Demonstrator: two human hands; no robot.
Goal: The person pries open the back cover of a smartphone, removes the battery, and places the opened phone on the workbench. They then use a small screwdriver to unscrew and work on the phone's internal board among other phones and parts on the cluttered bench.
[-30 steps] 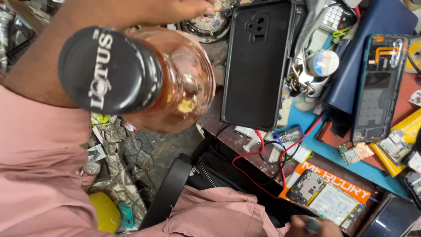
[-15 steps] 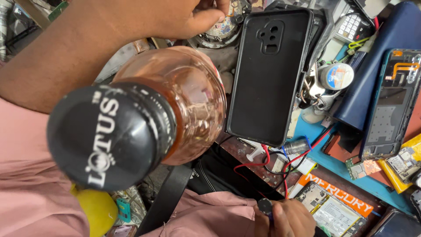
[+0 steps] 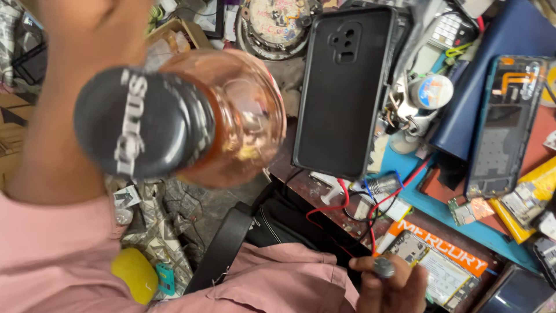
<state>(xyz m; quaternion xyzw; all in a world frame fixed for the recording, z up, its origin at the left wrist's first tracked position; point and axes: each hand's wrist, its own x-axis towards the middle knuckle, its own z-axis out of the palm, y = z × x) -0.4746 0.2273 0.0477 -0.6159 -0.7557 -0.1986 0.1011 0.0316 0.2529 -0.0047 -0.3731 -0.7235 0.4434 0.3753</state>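
Observation:
My left hand (image 3: 87, 26) is raised close to the camera at the upper left. It grips the far end of a clear orange-tinted bottle (image 3: 237, 116), whose black cap (image 3: 136, 124) points toward me. The bottle is blurred and tilted. A little pale residue shows inside it. My right hand (image 3: 391, 290) is at the bottom edge, fingers pinched on a small round grey piece (image 3: 383, 266). It hovers over my pink sleeve, next to an orange-and-white box (image 3: 457, 255).
A black phone case (image 3: 347, 87) lies back-up on the cluttered bench. An opened phone body (image 3: 503, 127) rests on a blue pad at right. Red wires (image 3: 341, 204), a black bag strap (image 3: 223, 246), a yellow lump (image 3: 133, 275) and a round metal part (image 3: 278, 23) surround them.
The bottle has swung up and right, its cap turning more toward the camera. My right hand has risen into view at the bottom with the small grey piece.

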